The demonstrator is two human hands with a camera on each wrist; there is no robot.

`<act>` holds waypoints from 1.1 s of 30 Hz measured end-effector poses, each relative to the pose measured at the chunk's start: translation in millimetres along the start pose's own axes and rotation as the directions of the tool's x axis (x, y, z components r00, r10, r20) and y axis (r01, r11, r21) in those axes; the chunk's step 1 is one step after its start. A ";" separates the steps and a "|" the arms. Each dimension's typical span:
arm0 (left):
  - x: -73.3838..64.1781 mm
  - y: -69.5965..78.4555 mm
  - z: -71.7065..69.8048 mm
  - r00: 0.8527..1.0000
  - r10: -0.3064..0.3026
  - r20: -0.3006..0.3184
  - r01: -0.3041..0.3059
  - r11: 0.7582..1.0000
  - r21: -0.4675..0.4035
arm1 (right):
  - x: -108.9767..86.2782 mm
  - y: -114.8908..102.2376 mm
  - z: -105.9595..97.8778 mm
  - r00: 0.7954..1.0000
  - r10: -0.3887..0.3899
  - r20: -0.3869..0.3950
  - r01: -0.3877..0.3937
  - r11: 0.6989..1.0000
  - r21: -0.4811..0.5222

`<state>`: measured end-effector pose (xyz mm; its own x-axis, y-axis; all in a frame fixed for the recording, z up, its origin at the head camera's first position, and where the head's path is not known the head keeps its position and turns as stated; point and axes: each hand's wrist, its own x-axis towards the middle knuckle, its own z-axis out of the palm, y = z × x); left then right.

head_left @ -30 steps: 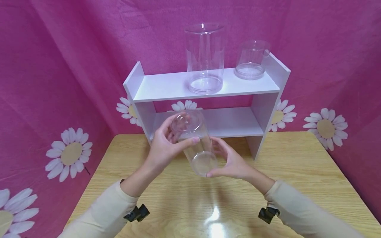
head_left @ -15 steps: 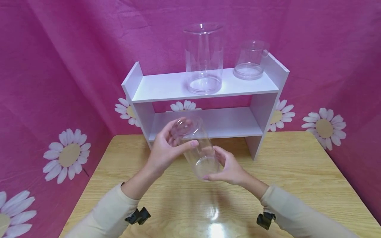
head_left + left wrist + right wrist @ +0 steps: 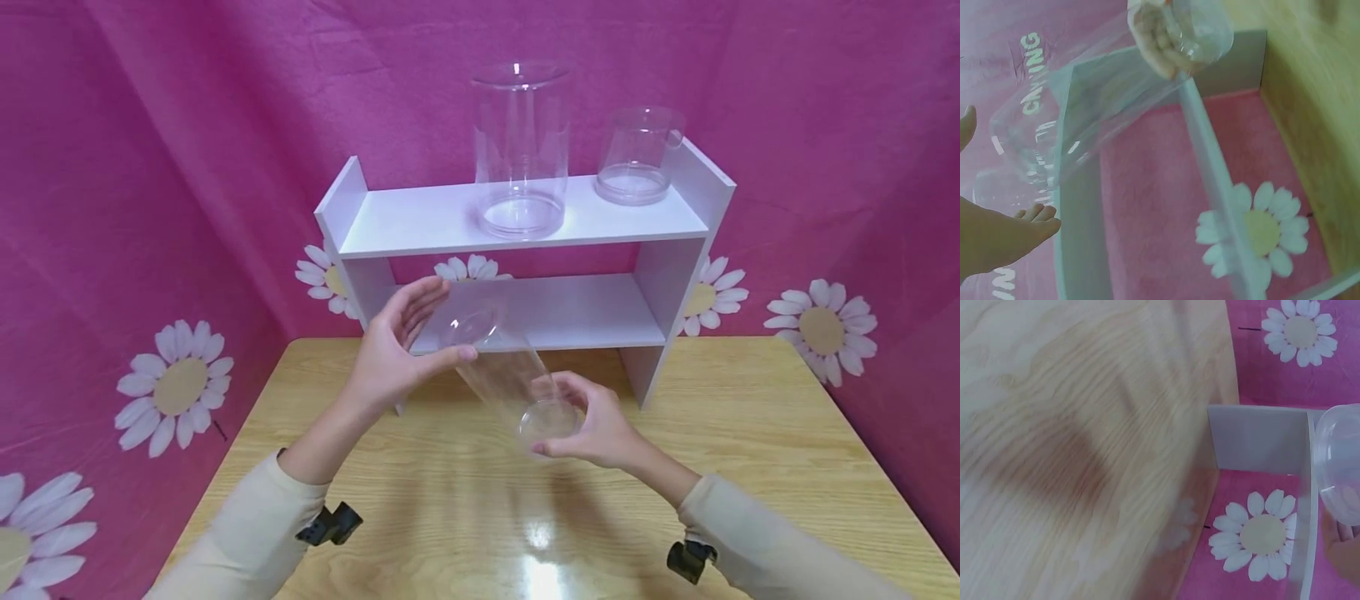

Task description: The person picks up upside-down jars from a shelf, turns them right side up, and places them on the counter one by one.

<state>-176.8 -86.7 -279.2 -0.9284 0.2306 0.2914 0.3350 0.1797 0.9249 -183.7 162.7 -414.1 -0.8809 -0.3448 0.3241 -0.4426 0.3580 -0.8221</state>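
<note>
A tall clear cylindrical container (image 3: 498, 367) is held tilted above the table, its upper end leaning left. My right hand (image 3: 603, 429) grips it around the lower end, thumb in front and fingers behind. At the upper end, my left hand (image 3: 386, 354) stands with fingers and thumb spread. The left wrist view shows that hand (image 3: 1004, 240) apart from the container (image 3: 1107, 103), with a gap between. Only part of the container's round end (image 3: 1341, 459) enters the right wrist view, at the right edge.
Behind the hands, a white two-level shelf (image 3: 405, 221) stands on the wooden table (image 3: 720, 417). Its top board carries a large clear cylinder (image 3: 519, 158) and, at right, a smaller clear cup (image 3: 633, 162) with a loop on its side. A pink flowered curtain (image 3: 202, 125) surrounds everything.
My left hand has loosened from the container and moved left, its fingers opening. My right hand has slid slightly right and down, and the container leans further over.
</note>
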 end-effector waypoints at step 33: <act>-19.1 -31.5 58.7 0.924 -0.073 0.376 -0.334 0.328 0.884 | -7.9 -10.4 -3.2 0.972 -0.233 0.030 0.208 0.796 -0.569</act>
<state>-160.2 -40.7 -328.2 -0.8213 0.5597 0.1103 0.5622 0.8269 -0.0095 -172.7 164.5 -406.7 -0.7482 -0.4449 0.4922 -0.6309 0.7067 -0.3203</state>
